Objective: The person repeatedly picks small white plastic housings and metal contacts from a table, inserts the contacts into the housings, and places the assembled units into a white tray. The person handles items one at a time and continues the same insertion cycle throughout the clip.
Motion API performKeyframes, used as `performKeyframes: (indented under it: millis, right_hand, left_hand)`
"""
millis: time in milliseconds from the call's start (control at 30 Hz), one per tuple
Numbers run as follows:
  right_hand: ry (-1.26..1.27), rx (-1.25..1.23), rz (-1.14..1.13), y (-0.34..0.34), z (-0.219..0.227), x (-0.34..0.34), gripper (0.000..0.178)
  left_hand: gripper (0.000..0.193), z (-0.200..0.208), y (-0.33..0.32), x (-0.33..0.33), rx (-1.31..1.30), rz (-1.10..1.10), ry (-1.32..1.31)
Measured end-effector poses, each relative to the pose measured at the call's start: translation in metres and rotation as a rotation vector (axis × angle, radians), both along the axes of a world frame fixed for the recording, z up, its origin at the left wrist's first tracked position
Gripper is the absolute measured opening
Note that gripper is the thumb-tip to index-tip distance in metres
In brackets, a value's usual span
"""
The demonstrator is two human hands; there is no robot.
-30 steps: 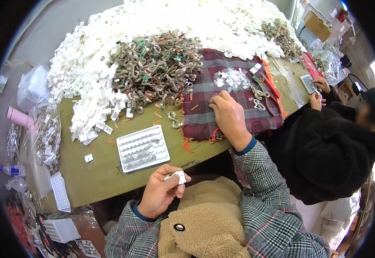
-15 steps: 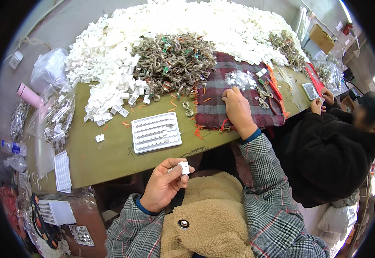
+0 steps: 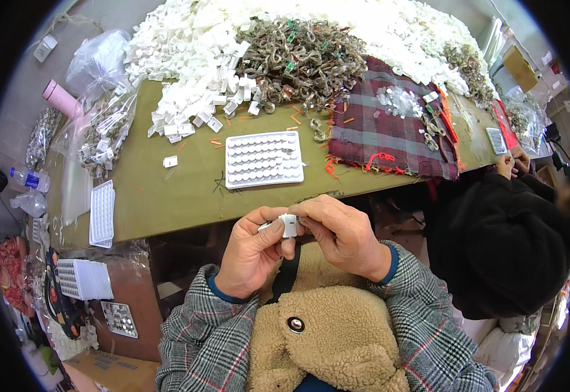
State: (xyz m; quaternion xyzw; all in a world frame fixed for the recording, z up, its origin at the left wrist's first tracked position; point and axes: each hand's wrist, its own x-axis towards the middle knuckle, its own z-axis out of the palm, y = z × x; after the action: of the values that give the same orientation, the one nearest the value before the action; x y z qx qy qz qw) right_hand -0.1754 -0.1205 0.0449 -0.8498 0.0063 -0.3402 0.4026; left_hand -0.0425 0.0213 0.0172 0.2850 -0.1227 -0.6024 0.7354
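White clip point(image 3: 289, 225) pinched between left hand point(image 3: 252, 255), right hand point(image 3: 340, 235)

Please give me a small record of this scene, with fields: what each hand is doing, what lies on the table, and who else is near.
left hand: left hand pinches a small white plastic piece from the left
right hand: right hand grips the same piece from the right, above the lap
tray: white tray with rows of round cells on the olive table
heaps: white plastic pieces; grey-brown metal hooks
cloth: plaid cloth right of the tray
nearby: person in black at the right
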Motion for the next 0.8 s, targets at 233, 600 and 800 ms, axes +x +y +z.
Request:
performKeyframes:
  millis: [233,600,800]
  right_hand:
    - [0.007,-0.167,0.072,-0.008,0.008,0.009,0.043]
    - [0.188,0.144,-0.05,-0.004,0.003,0.008,0.025]
    - [0.29,0.366,-0.068,-0.005,-0.01,0.01,0.007]
  left_hand:
    - [0.02,0.003,-0.002,0.004,-0.002,-0.001,0.101]
    - [0.02,-0.001,-0.011,0.005,0.166,0.052,-0.073]
    - [0.019,-0.005,-0.012,0.008,0.19,0.071,-0.031]
